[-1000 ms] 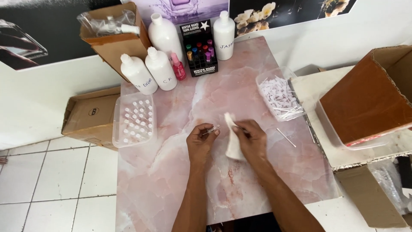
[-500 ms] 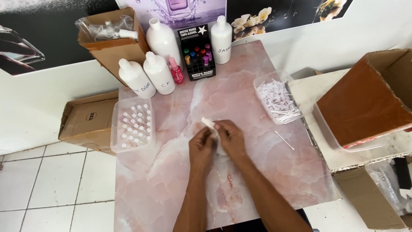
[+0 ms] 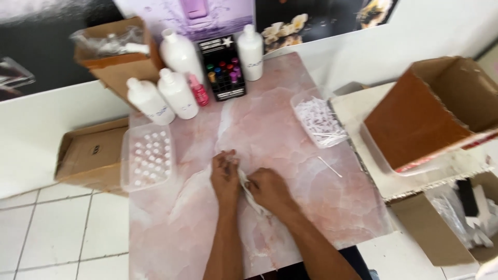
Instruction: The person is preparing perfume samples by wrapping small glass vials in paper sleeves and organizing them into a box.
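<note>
Cloth [image 3: 248, 193] lay bunched mid-worktop [image 3: 290, 129], the left hand [image 3: 225, 175] and right hand [image 3: 270, 189] both closed on it, touching. Firm, even pressure would suit the wiping. Nearby lay a swab [image 3: 330, 167], a tray [image 3: 148, 155] and bottles [image 3: 176, 93], none blocking.

One head-worn camera, your only view, looking steeply down and forward over the pink marble table [image 3: 290, 129], wall behind, near enough to fill the frame.
</note>
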